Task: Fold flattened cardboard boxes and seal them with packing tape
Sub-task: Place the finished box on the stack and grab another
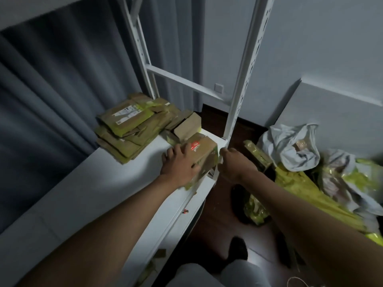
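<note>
A small folded cardboard box [205, 150] with a red label stands near the right end of the white shelf [103, 179]. My left hand [180, 162] lies on its near left side, fingers spread over the top. My right hand [234, 164] is at the box's right edge and pinches a pale strip of packing tape [219, 160] that runs down the box's side. Behind the box another folded box [187, 126] stands, and a pile of flattened boxes [132, 127] lies to the back left.
A white metal rack post [238, 90] rises just behind my right hand. On the dark floor to the right lie yellow-green bags [306, 187], a grey plastic bag [294, 148] and a flat carton [259, 154]. Grey curtain hangs on the left.
</note>
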